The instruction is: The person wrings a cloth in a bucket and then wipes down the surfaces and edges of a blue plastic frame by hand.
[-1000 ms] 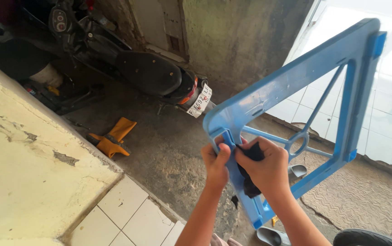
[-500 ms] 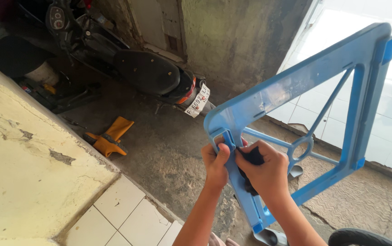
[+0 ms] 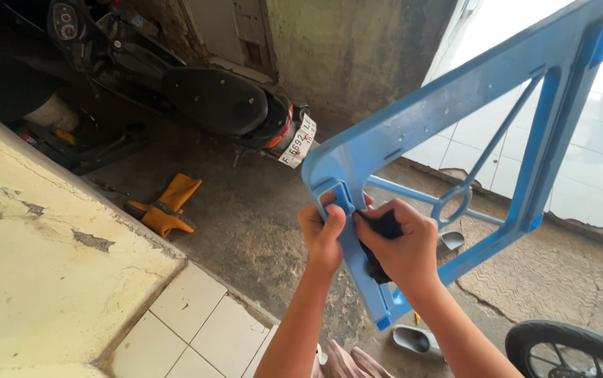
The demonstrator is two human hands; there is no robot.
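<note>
Frame risen higher | left grip clasps edge | right grip clutches cloth

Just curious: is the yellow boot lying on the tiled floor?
No, the yellow boot lies on bare concrete ground near the motorbike.

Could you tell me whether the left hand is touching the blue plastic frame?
Touching: the head view shows the left hand gripping the blue plastic frame at its corner.

Bare concrete floor, stained wall
</note>
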